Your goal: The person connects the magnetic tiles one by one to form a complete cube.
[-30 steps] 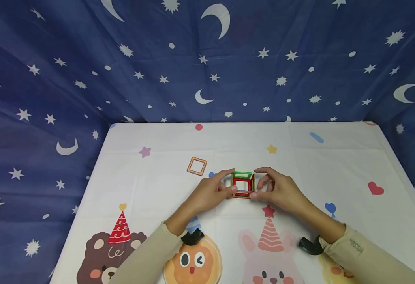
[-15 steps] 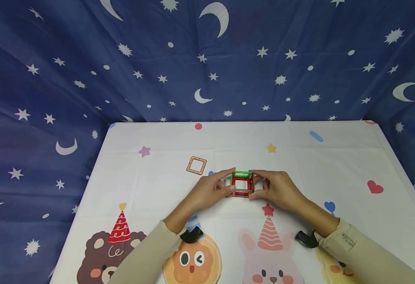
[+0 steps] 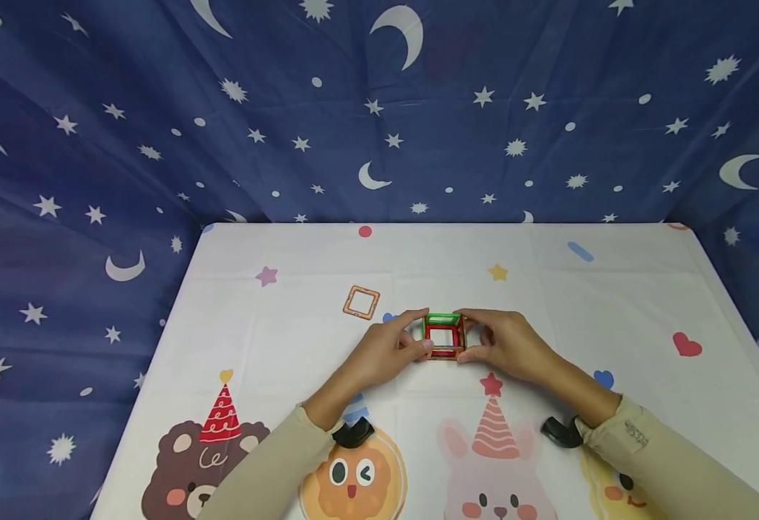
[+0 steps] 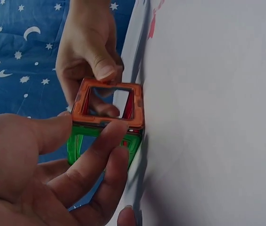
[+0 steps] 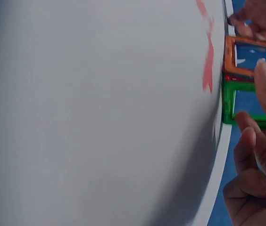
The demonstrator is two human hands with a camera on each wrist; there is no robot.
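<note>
A small open-topped box of square magnetic tiles [image 3: 445, 354] sits on the table between both hands. Its far wall is green, its near wall orange, with red showing inside. My left hand [image 3: 382, 354] grips the left side, thumb at the near corner and index finger at the far one. On the right side, my right hand [image 3: 512, 345] pinches the box the same way. The left wrist view shows the orange tile [image 4: 78, 104] and a green tile [image 4: 133, 147] meeting at an edge, fingers around them. In the right wrist view, a green tile [image 5: 228, 103] adjoins the orange one.
A loose orange square magnetic tile [image 3: 347, 300] lies flat, left of and beyond the box. The white tablecloth [image 3: 613, 303] has printed cartoon figures. Behind the table hangs a dark blue curtain [image 3: 444, 130] with stars and moons.
My right hand has moved left and its fingers have come in around the box's right side, index finger now at the far corner. The left hand and the loose tile have stayed put.
</note>
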